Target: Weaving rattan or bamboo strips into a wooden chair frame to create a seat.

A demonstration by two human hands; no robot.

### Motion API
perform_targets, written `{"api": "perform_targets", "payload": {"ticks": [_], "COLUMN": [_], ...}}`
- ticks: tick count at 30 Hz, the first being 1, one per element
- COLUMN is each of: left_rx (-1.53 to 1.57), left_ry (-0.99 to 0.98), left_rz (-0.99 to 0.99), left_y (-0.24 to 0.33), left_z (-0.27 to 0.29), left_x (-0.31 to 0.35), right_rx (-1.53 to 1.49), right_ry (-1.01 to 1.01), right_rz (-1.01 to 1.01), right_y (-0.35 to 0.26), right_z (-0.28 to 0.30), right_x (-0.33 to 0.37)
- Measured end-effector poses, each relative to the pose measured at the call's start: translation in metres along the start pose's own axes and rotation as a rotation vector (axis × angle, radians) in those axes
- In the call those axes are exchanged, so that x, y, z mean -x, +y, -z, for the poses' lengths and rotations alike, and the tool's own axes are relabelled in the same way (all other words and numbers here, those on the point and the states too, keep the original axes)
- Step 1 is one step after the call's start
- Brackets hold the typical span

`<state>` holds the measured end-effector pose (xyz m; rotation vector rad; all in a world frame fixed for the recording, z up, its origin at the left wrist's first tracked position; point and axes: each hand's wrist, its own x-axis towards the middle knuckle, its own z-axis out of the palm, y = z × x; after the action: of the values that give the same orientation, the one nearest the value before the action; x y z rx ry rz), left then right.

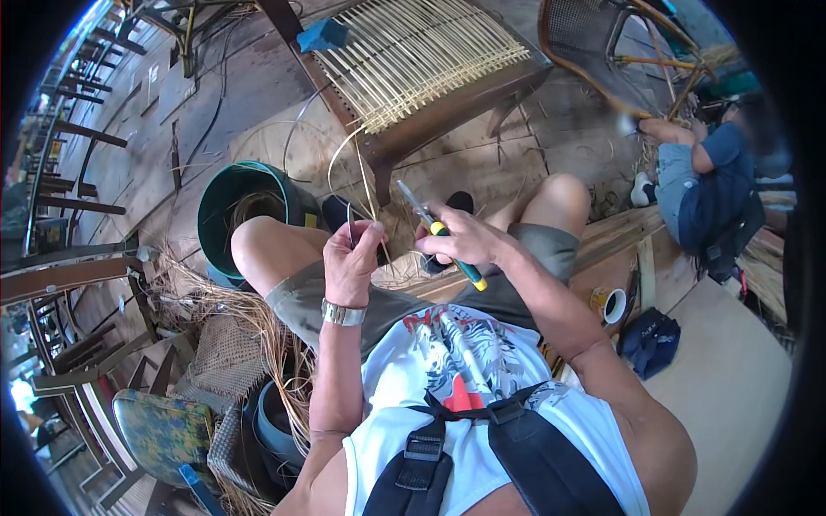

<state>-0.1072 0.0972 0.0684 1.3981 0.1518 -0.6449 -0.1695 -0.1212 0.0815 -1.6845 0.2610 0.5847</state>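
Note:
My right hand [469,234] is closed around a screwdriver [465,268] with a yellow and dark green handle. Its metal shaft points up and left, toward the chair. Thumb and fingers of my left hand [351,254] pinch a pale cane strand [372,185], which runs up to the corner of the woven seat. A thin grey sliver also rises from that hand; I cannot tell what it is. Beyond both hands, a dark wooden chair [447,112] carries a half-woven seat [413,53] of parallel cane strips. A blue object [323,35] lies on the seat's left edge.
A green bucket [215,211] holding coiled cane stands by my left knee. Loose cane bundles [280,335] trail at my left. At my right are a cup [608,304] of dark liquid and a dark blue cap [651,342]. Another person [705,185] sits at far right.

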Motion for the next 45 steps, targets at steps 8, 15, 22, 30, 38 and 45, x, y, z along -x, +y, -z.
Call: {"api": "perform_targets", "payload": {"ticks": [8, 15, 22, 30, 38, 45], "left_rx": [-0.075, -0.099, -0.108, -0.127, -0.079, -0.186], "left_ry": [-0.031, -0.033, -0.147, -0.142, -0.2, -0.262], "left_rz": [-0.004, 0.002, 0.02, -0.087, -0.037, -0.11], "left_y": [-0.014, -0.013, -0.013, -0.012, 0.015, 0.013], "left_z": [-0.002, 0.0, -0.019, -0.012, -0.039, -0.069], "left_x": [0.007, 0.003, -0.01, -0.039, -0.063, -0.038], "right_rx": [0.081, -0.159, -0.393, -0.128, 0.035, 0.273], "right_ry": [-0.045, -0.106, 0.258, 0.79, 0.798, 1.024], "right_rz": [0.011, 0.012, 0.052, -0.575, -1.047, -1.061], "right_y": [-0.006, 0.005, 0.021, 0.15, 0.242, 0.275], "right_z": [0.0, 0.002, 0.04, 0.004, -0.071, -0.079], "right_x": [-0.015, 0.005, 0.112, 0.289, 0.294, 0.272]}}
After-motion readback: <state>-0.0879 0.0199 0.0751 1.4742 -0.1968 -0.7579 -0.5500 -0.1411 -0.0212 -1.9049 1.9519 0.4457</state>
